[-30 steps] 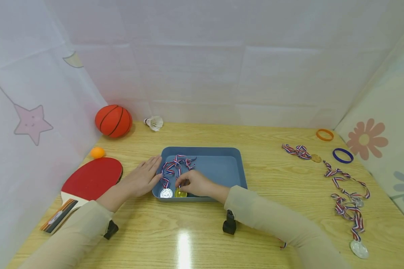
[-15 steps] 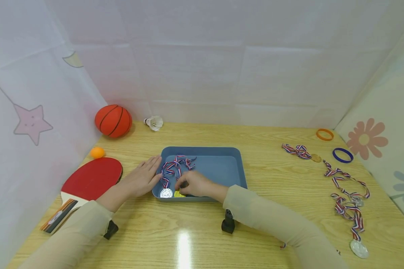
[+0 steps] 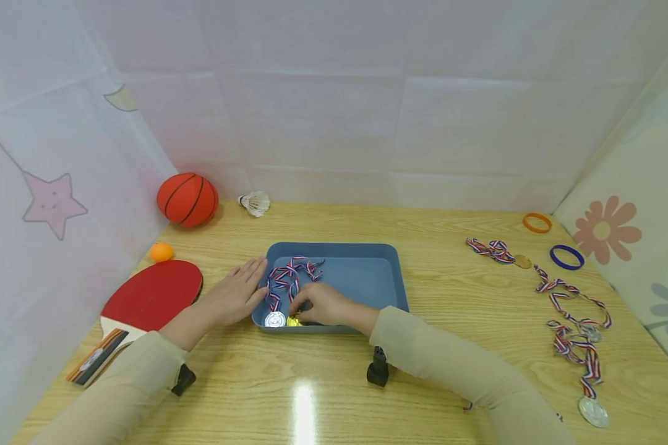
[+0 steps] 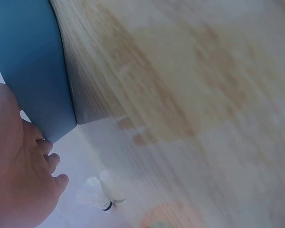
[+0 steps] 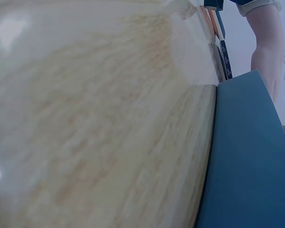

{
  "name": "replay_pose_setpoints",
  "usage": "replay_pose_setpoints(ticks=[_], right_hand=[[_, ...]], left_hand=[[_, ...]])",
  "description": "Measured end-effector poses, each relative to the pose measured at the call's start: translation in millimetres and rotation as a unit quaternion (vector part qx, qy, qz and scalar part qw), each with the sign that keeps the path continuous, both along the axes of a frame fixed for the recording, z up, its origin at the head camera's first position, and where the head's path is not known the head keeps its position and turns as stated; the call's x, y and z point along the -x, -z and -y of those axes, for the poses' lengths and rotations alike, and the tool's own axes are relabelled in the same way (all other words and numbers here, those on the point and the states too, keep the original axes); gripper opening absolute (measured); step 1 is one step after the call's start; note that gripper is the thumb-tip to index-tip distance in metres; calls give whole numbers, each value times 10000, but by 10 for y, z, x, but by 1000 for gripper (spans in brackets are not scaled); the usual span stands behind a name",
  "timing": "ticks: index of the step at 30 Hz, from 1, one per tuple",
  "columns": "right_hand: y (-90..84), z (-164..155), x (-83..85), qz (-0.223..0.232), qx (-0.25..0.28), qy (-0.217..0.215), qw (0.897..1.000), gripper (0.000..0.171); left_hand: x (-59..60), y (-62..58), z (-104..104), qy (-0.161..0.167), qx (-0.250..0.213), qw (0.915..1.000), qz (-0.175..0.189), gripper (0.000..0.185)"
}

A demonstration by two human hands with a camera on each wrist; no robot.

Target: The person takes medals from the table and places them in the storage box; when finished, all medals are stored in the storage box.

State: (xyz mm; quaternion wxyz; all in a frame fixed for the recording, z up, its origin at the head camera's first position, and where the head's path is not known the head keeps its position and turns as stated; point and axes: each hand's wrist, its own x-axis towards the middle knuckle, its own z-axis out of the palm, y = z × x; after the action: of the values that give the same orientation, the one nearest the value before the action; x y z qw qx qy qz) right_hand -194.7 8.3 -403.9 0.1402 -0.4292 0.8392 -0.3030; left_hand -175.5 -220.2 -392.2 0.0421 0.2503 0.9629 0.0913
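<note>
Two medals are seen in the near left corner of the blue tray (image 3: 392, 272): a silver medal (image 3: 275, 319) and, just beside it on the right, a gold medal (image 3: 294, 321), with their red, white and blue ribbons (image 3: 288, 276) heaped along the tray's left side. The gold medal is touched by the right hand (image 3: 321, 305), whose fingers are curled down over it inside the tray; whether the medal is actually pinched cannot be told, since the fingertips are hidden under the hand. The left hand (image 3: 232, 296) is laid flat on the wooden table (image 3: 440, 346) with its fingers straight and together, their tips resting against the tray's left outer wall, and nothing is held in it. In the left wrist view the same hand (image 4: 16, 171) is shown beside the tray's blue wall (image 4: 31, 71). Only the tray's outer wall (image 5: 247, 161) and the tabletop are shown in the right wrist view. A red table tennis bat (image 3: 145, 306) is lying just left of the left hand, with an orange ball (image 3: 161, 252) behind it, a small basketball (image 3: 187, 199) and a shuttlecock (image 3: 254, 203) near the back wall. Well apart on the right, further medals with ribbons (image 3: 576, 334) are strewn, beside an orange ring (image 3: 537, 223) and a blue ring (image 3: 566, 257).
</note>
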Motion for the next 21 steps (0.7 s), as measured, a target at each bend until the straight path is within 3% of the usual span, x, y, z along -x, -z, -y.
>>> replay_pose_setpoints(ticks=[5,10,16,21], right_hand=[[-66,-99,37,658,282,205,9972,14],[-272,-276,53,1160,550,356,9911,17],[-594,-619,21,1161,995,498,9870,18],[-764,-1020,27,990,1545,623,9810,21]], left_hand=[[1,1,-3,-8,-16,10000,2,60],[2,8,-2,-22,-2,10000,23,60],[7,12,7,-44,15,10000,41,61],[15,18,14,-28,50,10000,20,61]])
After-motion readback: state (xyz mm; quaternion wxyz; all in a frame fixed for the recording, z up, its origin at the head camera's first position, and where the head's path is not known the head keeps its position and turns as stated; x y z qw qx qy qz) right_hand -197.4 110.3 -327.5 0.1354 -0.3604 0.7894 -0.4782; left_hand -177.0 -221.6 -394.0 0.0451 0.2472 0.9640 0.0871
